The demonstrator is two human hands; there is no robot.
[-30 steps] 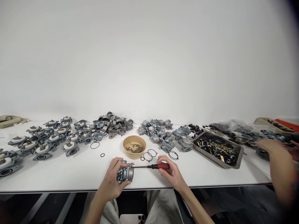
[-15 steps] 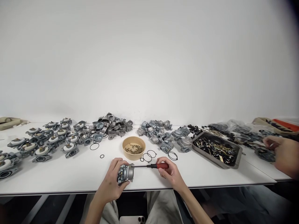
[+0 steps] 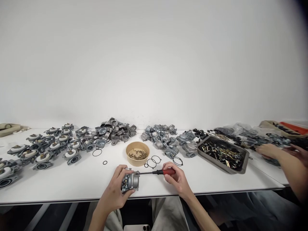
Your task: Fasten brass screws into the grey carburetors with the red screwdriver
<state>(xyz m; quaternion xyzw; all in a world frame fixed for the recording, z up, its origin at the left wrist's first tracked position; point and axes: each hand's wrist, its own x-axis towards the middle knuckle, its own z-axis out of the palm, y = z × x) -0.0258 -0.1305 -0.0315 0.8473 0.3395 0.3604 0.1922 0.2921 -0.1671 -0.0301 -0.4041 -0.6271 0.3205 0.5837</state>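
My left hand (image 3: 118, 189) is closed around a grey metal carburetor (image 3: 133, 181), lying on its side at the table's front edge. In my right hand (image 3: 177, 181) is a screwdriver (image 3: 168, 172) with a red and black handle, held level by the fingertips. Its shaft runs leftward, and the tip meets the carburetor's upper edge; the screw itself is too small to make out. Just beyond stands a round tan bowl (image 3: 130, 160) holding small brass-coloured screws (image 3: 140, 155). Black rubber rings (image 3: 152, 163) lie flat beside the bowl.
Carburetor bodies with white floats (image 3: 42, 157) cover the left side. Grey metal bowls (image 3: 115, 131) are heaped at the back, assembled carburetors (image 3: 163, 138) right of them. A metal tray (image 3: 223, 168) of small parts stands at right, near a co-worker's hands (image 3: 271, 150).
The carburetor and screwdriver have shifted very slightly right and down in view, the tip still at the carburetor. At the right, the co-worker's hand has moved left and a second hand has appeared.
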